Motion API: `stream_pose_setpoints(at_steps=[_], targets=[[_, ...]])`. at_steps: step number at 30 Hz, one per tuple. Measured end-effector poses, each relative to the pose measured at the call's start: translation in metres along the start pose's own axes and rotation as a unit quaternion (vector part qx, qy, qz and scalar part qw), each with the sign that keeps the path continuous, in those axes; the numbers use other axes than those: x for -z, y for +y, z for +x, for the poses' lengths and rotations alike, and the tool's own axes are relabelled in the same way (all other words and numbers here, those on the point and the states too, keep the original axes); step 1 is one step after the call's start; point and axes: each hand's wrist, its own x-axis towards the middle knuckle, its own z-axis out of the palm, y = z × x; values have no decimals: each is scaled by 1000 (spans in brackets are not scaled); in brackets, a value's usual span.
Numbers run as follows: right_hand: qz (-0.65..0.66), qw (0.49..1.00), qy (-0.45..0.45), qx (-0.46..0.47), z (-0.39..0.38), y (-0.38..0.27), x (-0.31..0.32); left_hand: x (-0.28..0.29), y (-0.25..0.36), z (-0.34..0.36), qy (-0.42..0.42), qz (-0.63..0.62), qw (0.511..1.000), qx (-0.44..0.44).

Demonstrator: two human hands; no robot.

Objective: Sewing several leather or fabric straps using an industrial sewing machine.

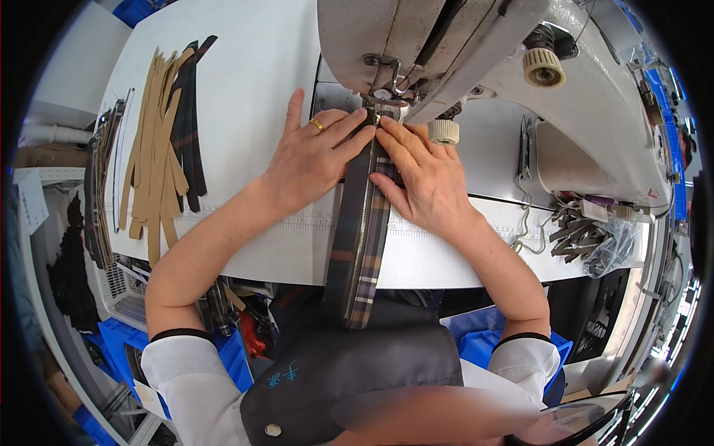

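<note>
A long zipper strip (364,223) with metal teeth runs lengthwise from the sewing machine (387,93) over the table edge to my lap. Dark cloth lies along its left side and plaid cloth along its right. My left hand (316,149), with a gold ring, rests on the dark side, its fingers stretched toward the presser foot and the little finger raised. Opposite it, my right hand (424,171) lies flat on the plaid side, fingertips close to the teeth and thumb spread lower down. The needle point is hidden among fingers and machine parts.
Tan strips (156,149) and dark strips (190,126) lie on the white table (253,59) at left. A printed ruler line (282,221) crosses its front. Cut scraps (573,234) and a clear plastic bag (611,245) are at right. Blue bins (476,342) stand below.
</note>
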Motion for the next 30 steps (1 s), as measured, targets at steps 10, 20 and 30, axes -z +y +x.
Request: stream_pose_setpoints(at_steps=[10, 20, 30], targets=[[-12, 1000, -5, 3, 3, 0, 3, -4, -3, 0, 5, -20, 1000, 4], [-10, 1000, -10, 8, 3, 2, 3, 3, 1, 1, -24, -37, 999, 29], [-20, 1000, -15, 0, 2, 4, 3, 5, 2, 4, -22, -40, 999, 24]])
